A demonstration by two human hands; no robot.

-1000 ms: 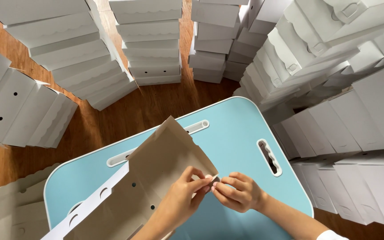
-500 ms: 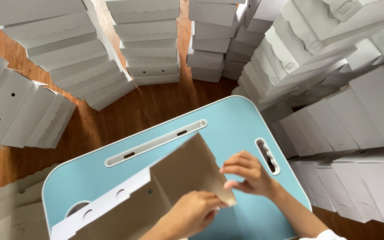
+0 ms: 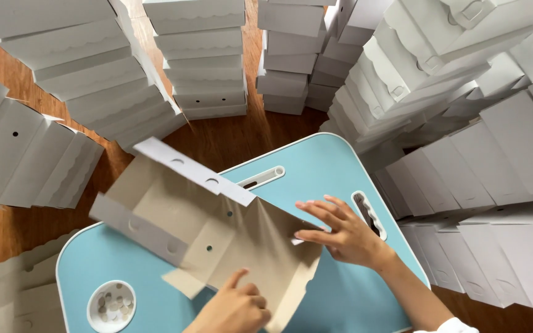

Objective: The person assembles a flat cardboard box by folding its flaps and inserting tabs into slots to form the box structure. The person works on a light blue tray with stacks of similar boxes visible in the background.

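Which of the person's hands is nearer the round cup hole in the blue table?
Left. The left hand is just right of the cup hole; the right hand lies farther right, up by the box's corner.

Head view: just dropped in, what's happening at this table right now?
A person is working a flat cardboard box blank over a small blue table. The right hand presses fingers against the blank's right edge; the left hand grips its near edge from below. The blank is partly folded, one white holed side flap raised. A cup recess in the table holds small paper discs. Stacks of finished white boxes crowd the wooden floor all around.
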